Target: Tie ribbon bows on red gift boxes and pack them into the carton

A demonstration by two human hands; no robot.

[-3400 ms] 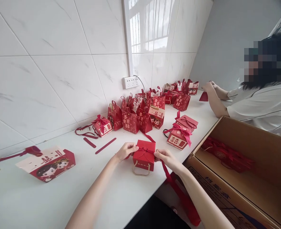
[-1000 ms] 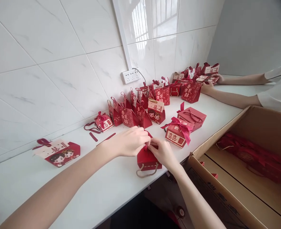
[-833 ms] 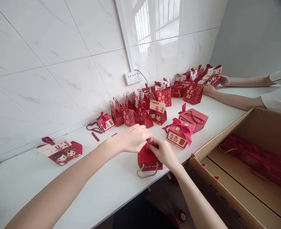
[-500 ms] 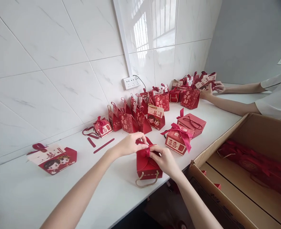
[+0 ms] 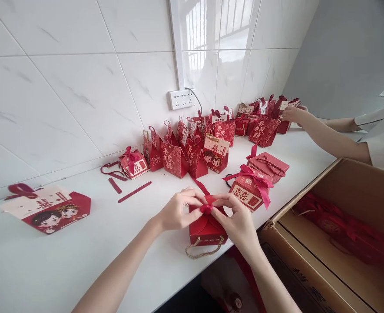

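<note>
A red gift box (image 5: 203, 234) with a twisted rope handle (image 5: 205, 254) stands close to the table's front edge. On its top sits a red ribbon (image 5: 206, 209), bunched into a knot or bow. My left hand (image 5: 179, 211) pinches the ribbon from the left, thumb against the knot. From the right, my right hand (image 5: 237, 217) pinches it too, with thumb and fingertips meeting over the box. Part of the ribbon is hidden under my fingers. Just behind the right hand is a red box with a pink bow (image 5: 249, 191).
Several upright red gift boxes (image 5: 175, 161) line the wall. A flat printed box (image 5: 53, 213) and loose ribbon strips (image 5: 134, 192) lie at left. A large cardboard carton (image 5: 276, 234) borders the table at right. A co-worker's hand (image 5: 292, 115) handles a box at the far end.
My left hand has come lower, and both hands now meet at the knot. The view has shifted slightly. The co-worker's hands have moved over the far boxes.
</note>
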